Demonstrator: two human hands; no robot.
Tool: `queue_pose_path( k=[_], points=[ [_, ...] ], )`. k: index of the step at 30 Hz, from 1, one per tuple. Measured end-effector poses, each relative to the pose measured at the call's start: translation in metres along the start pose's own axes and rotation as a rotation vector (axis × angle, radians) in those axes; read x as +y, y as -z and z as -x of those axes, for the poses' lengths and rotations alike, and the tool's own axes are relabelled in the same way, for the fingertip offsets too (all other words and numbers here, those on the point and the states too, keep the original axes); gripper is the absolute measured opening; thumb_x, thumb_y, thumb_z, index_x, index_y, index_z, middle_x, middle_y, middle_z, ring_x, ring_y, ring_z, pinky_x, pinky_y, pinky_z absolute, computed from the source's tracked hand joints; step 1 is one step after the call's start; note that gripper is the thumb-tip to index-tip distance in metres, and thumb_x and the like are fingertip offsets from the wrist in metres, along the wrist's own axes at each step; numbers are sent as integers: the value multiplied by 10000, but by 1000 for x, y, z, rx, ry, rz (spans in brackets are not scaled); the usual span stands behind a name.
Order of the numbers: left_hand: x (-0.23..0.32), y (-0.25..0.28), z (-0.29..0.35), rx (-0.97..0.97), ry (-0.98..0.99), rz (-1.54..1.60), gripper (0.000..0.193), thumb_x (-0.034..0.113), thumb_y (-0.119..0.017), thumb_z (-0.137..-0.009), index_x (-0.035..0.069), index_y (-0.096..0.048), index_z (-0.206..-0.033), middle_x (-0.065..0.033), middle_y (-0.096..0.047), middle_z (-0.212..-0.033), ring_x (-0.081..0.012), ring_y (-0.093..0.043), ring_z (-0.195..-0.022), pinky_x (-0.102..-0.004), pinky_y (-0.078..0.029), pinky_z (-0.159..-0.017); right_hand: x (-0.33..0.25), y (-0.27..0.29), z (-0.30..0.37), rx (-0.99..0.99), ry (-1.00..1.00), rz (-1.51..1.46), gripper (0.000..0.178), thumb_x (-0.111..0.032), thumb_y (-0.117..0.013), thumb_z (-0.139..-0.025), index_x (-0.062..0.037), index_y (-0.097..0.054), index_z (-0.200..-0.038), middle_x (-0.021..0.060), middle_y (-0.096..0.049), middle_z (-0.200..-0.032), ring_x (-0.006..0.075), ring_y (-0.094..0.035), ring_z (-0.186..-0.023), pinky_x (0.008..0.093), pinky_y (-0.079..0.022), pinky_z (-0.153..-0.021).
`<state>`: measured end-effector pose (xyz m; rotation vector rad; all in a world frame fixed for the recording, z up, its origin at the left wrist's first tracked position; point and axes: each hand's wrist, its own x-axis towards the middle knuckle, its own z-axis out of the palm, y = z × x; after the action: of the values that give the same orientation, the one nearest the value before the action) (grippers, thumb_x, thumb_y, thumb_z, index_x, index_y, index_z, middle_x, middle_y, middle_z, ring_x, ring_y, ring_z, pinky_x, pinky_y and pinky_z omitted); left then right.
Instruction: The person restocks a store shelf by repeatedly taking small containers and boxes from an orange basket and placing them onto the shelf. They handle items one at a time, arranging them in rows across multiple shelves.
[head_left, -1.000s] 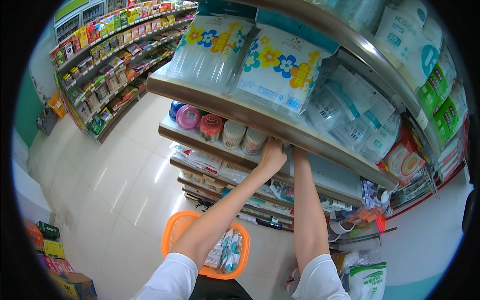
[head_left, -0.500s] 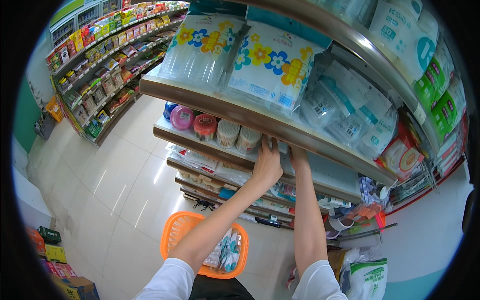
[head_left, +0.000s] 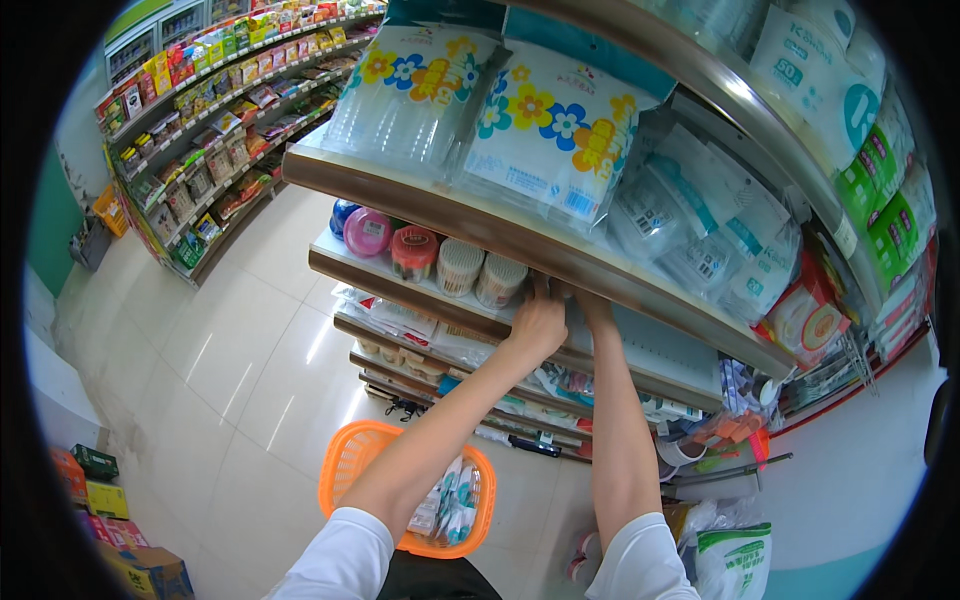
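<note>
Both arms reach into the second shelf, under the overhanging top shelf edge (head_left: 520,235). My left hand (head_left: 538,325) is just right of two round tubs of toothpicks, the nearer tub (head_left: 500,281) and its neighbour (head_left: 460,267). Its fingers look bent together and point into the shelf; their tips and whatever they hold are hidden. Close beside it on the right, my right hand (head_left: 597,310) goes in under the same edge, its fingers mostly covered. Further left on that shelf are a red-lidded tub (head_left: 413,253) and a pink round container (head_left: 367,232).
Bagged clear plastic cups (head_left: 405,110) and a flower-printed pack (head_left: 545,135) fill the top shelf. On the tiled floor below my arms, an orange basket (head_left: 340,465) holds several white-and-teal packets (head_left: 460,500). Snack shelves (head_left: 215,140) stand far left; cartons (head_left: 110,505) sit lower left.
My left hand's fingers, earlier extended and apart, are now bent in deeper under the shelf edge. The small pale item seen between the hands is now hidden. My right hand has shifted only slightly.
</note>
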<state>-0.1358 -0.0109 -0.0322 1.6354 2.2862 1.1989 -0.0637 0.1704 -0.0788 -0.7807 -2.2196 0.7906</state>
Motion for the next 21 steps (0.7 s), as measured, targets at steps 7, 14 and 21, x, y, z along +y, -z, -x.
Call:
queue_pose_path(
  k=[7,14,21],
  points=[
    [4,-5,-17,-133,45,14,745,26,-662,-763,-78,-357,-1436,-359,-300,-1481,-487,-574,-1137,-485,-542,-938,62,-7,-12,167,189,104,500,-227,-653,-965,-26,-503,-1396,143,-536,-1381,254,-479,-1272,381,-386,-1065],
    [14,27,12,-95,58,82,650,3,-595,-834,-51,-372,-1442,-339,-325,-1489,-488,-529,-1200,-491,-503,-982,-45,11,18,-34,-166,-48,583,-268,-632,-980,-10,-432,-1464,183,-447,-1498,306,-379,-1408,394,-292,-1159],
    [22,51,116,207,-272,496,443,44,-531,-961,1,-484,-1399,-204,-434,-1491,-404,-458,-1333,-439,-398,-1103,-140,3,154,312,-38,-507,480,4,-601,-950,34,-474,-1411,175,-588,-1351,243,-590,-1227,346,-469,-1039]
  ],
)
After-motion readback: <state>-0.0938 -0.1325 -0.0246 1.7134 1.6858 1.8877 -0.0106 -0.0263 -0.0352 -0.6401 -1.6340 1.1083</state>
